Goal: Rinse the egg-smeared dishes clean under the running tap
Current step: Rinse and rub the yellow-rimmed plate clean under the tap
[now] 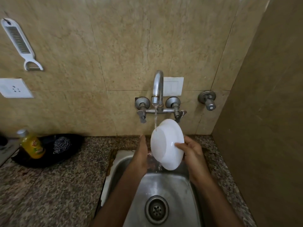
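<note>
A white bowl (165,145) is held tilted on edge over the steel sink (165,190), its underside turned toward me. A thin stream from the chrome tap (157,89) strikes the bowl's upper left rim and runs off its lower edge. My right hand (191,153) grips the bowl's right rim, fingers curled over the underside. My left hand (141,154) is beside the bowl's left edge with straight fingers; whether it touches the bowl is hidden. The bowl's inside is out of sight.
A granite counter (54,185) surrounds the sink. At the left, a black pan (47,159) holds a yellow bottle (32,145) and a steel scrubber (62,144). A white grater (21,45) and a socket (14,88) hang on the tiled wall. A side wall stands at the right.
</note>
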